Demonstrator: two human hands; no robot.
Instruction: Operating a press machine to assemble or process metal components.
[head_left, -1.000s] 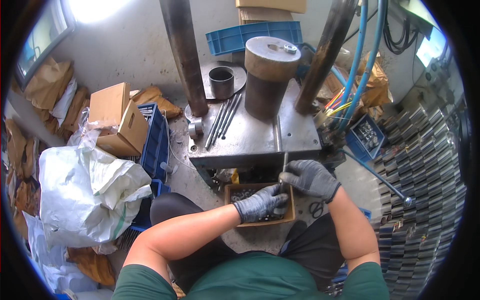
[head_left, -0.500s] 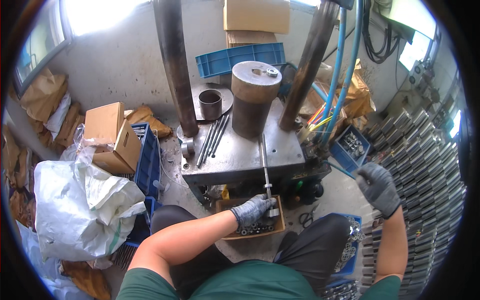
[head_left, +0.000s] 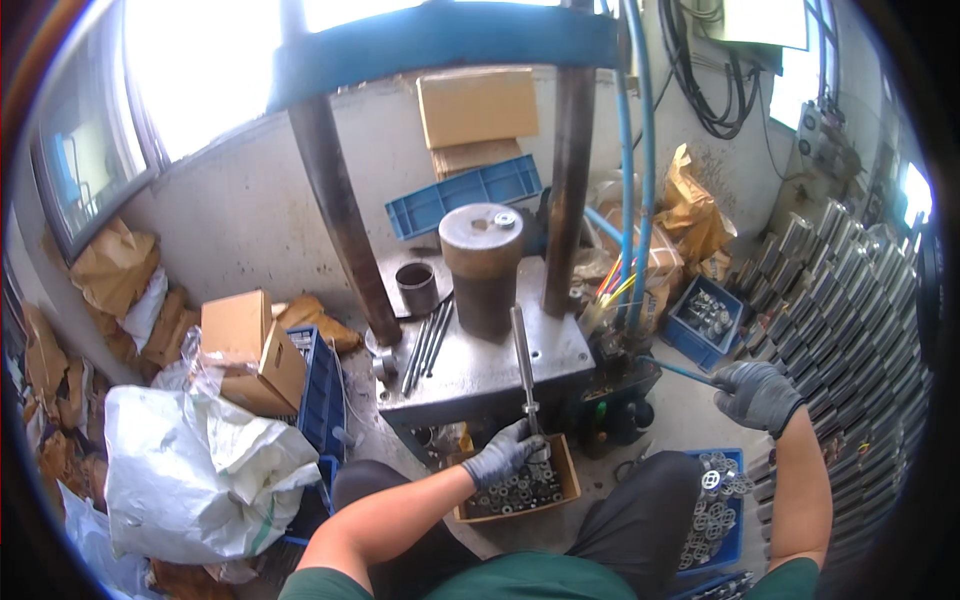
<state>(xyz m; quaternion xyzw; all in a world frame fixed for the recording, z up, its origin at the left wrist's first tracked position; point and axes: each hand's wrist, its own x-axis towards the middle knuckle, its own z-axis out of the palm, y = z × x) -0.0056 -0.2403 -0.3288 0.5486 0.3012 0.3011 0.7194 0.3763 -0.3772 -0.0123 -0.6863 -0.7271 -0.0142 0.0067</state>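
My left hand (head_left: 505,455), in a grey glove, is closed around the lower end of a long metal shaft (head_left: 522,355) with a collar partway along it. The shaft stands tilted in front of the press bed (head_left: 480,375), its upper end in front of a thick steel cylinder (head_left: 482,270). Below the hand sits a cardboard box (head_left: 570,482) of small metal parts (head_left: 515,492). My right hand (head_left: 758,395), also gloved, is closed at the end of a blue lever (head_left: 675,370) beside the press; its fingers partly hide the grip. A small bearing-like ring (head_left: 504,220) lies on the cylinder.
Press columns (head_left: 345,220) rise to a blue crossbeam (head_left: 450,42). Several thin rods (head_left: 428,345) and a short tube (head_left: 417,290) lie on the bed. Stacked metal tubes (head_left: 840,340) fill the right side. Blue bins (head_left: 738,520) and a white sack (head_left: 190,480) flank me.
My view has tilted upward, bringing the blue crossbeam into sight. The left hand keeps its hold on the shaft, and the right hand stays at the lever.
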